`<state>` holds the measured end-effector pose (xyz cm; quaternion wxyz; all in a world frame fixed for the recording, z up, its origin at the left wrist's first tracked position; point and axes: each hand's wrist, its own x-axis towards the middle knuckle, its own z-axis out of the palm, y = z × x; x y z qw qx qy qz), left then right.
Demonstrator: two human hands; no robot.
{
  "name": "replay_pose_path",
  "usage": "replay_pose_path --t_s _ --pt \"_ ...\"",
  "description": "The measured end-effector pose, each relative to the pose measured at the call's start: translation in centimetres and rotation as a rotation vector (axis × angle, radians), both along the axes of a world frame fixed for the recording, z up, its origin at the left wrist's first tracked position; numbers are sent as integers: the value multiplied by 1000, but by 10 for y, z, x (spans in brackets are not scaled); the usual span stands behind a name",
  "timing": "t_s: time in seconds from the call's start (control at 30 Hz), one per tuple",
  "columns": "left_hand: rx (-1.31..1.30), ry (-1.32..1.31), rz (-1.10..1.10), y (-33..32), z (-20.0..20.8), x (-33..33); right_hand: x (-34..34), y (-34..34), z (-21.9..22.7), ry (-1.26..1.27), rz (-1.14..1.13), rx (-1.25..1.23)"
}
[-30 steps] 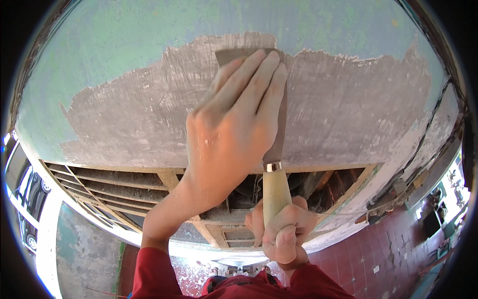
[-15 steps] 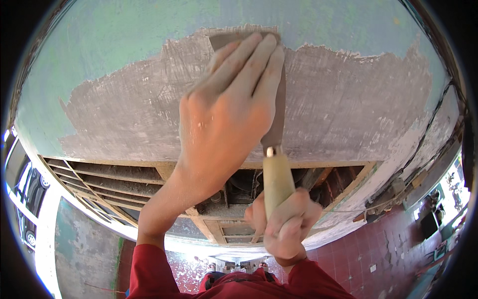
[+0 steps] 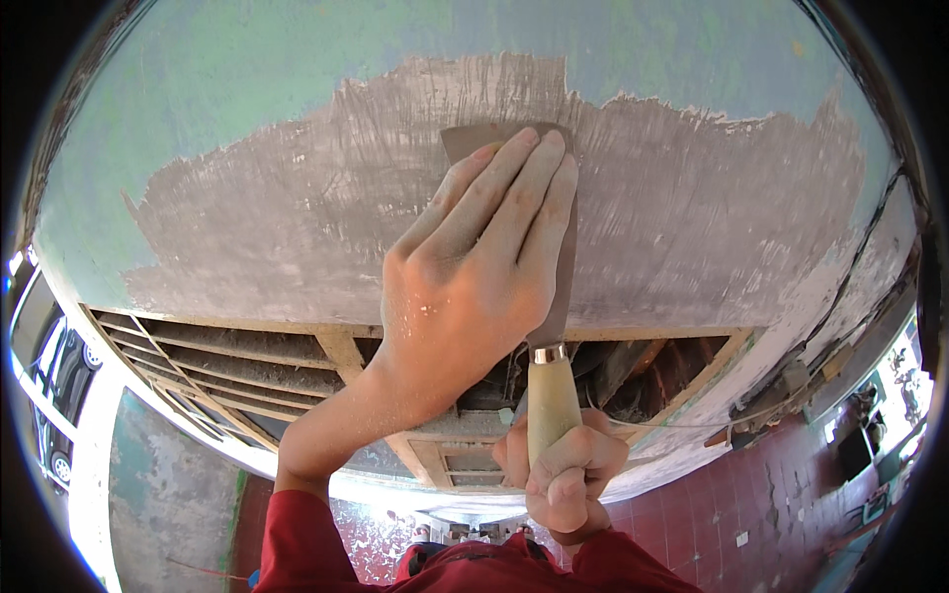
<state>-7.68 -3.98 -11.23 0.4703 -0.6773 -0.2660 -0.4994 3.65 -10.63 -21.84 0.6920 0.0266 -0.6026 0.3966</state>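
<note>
A wide scraper (image 3: 561, 287) with a grey metal blade and a pale yellowish handle lies against the wall (image 3: 672, 198), its broad edge pointing up. My right hand (image 3: 565, 465) is closed around the handle's lower end. Flat on the blade rests my left hand (image 3: 474, 247), fingers stretched upward and close together, pressing it from above; pale dust covers them. Around the blade the wall is bare, grey-brown and streaked. Above a ragged edge, green-blue paint (image 3: 297, 69) still coats it. The left palm is hidden.
Below the bare patch runs a wooden frame (image 3: 242, 371) with dusty slats and dark openings. A loose cable (image 3: 682, 425) hangs at the right. Farther down are red floor tiles (image 3: 692, 504), and cars (image 3: 61, 395) stand outside at the far left.
The scraper and both my hands have moved down and slightly right, away from the ragged paint edge. A strip of bare wall now shows above the blade.
</note>
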Motion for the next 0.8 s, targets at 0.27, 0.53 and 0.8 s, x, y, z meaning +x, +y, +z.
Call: replay_pose_path --t_s 0.27,0.53,0.8 --pt "-50 -22 -4 -1 7 0 0 3 5 7 4 1" --pt "-25 -45 -3 0 21 5 8 13 14 -1 74 79" --pt "4 -36 37 0 27 3 2 10 18 4 -30 17"
